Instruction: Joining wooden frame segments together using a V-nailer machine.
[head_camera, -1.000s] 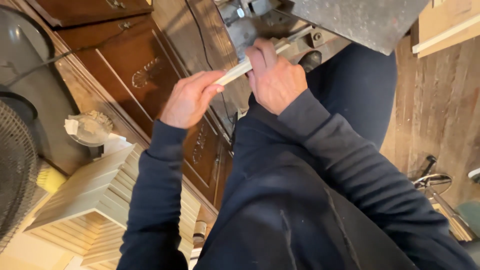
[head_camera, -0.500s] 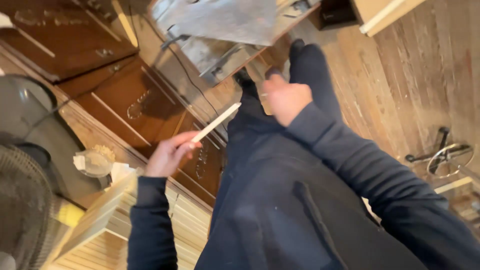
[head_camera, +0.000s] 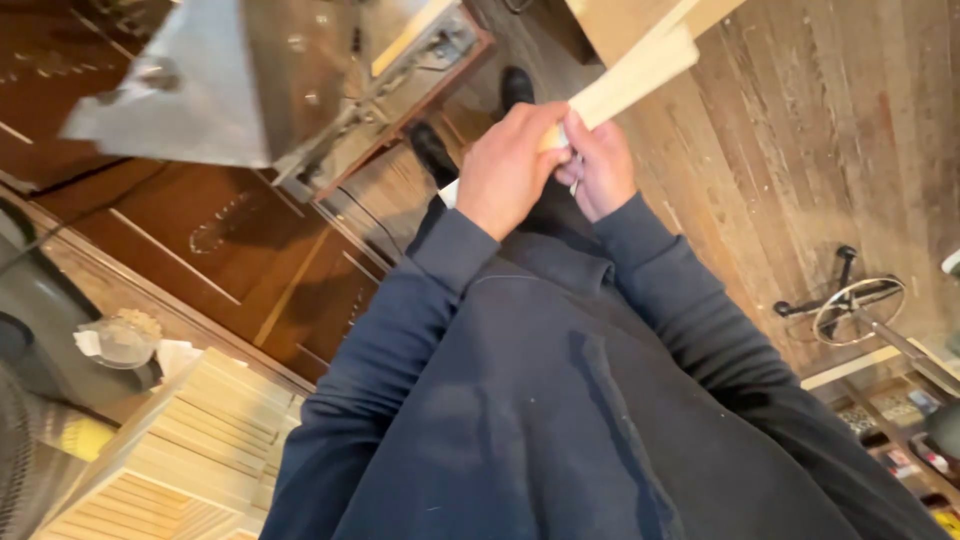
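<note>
Pale flat wooden strip (head_camera: 635, 75), light tan and smooth, rises from my fists out over the plank floor (head_camera: 800, 150). My left hand (head_camera: 510, 170) and right hand (head_camera: 600, 165) both close around its lower end; half a second ago only my left held it. One strip, two hands.

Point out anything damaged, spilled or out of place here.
Nothing stands out. Both hands, left and right, grip a pale wooden strip that looks whole. The plank floor is worn but bare of spills.
</note>
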